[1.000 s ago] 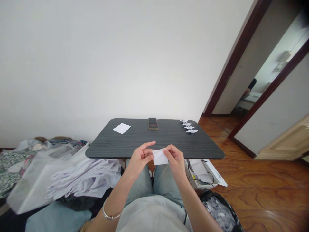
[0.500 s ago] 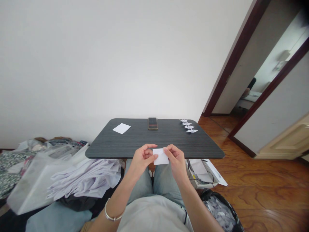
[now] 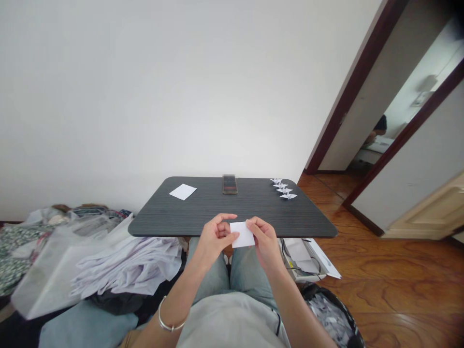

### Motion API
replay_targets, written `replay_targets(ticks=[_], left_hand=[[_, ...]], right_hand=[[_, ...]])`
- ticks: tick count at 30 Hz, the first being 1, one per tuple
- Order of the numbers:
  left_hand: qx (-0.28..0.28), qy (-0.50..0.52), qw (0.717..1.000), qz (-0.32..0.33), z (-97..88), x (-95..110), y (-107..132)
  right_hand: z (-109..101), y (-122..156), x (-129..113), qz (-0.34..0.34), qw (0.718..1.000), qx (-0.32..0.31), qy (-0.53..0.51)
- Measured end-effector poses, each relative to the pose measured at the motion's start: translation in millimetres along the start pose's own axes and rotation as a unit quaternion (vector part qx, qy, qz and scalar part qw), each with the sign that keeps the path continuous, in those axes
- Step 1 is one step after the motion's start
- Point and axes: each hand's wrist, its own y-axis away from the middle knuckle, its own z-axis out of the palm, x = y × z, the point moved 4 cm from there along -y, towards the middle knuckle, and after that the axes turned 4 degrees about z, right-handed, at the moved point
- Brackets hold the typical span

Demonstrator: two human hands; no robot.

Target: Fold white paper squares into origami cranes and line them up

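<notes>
A small white square of paper (image 3: 242, 235) is held up over my lap, by the near edge of the dark table (image 3: 203, 212). My left hand (image 3: 216, 238) pinches its left side between thumb and curled fingers, with the index finger stretched out above it. At the upper right corner my right hand (image 3: 266, 240) grips the paper, thumb on the front and fingers behind. Whether the paper is folded I cannot tell.
White paper sheets (image 3: 183, 192) lie at the table's far left. A phone on a stand (image 3: 229, 184) is at the back middle. Several white paper cranes (image 3: 286, 190) line the right. Piled clothes (image 3: 130, 266) lie left below; a bin of scraps (image 3: 331, 314) stands right.
The left index finger has straightened and lifted slightly. The paper stays between both hands, almost unmoved. The figure beyond the doorway has shifted a little.
</notes>
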Motion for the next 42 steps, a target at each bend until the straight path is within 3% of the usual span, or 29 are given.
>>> replay_targets(ticks=[12,19,25,33,42], left_hand=[[0.001,0.011,1.000,0.007,1.2,5.6,2.5],[0.042,0.011,0.996,0.072,-1.3,4.4,4.9],[-0.004,-0.016,0.999,0.037,3.4,-0.4,6.6],[0.028,-0.009,0.999,0.034,-1.2,-6.5,3.7],[0.019,-0.007,0.999,0.028,-1.2,-3.9,4.5]], right_hand=[[0.3,0.3,-0.6,-0.006,1.000,-0.005,-0.009],[-2.5,-0.5,1.0,-0.038,0.999,-0.005,-0.018],[-3.0,1.0,-1.5,-0.055,0.998,0.016,-0.023],[-5.3,-1.6,4.0,-0.045,0.999,0.020,-0.015],[-4.5,-0.9,-0.2,-0.082,0.996,0.025,-0.005]])
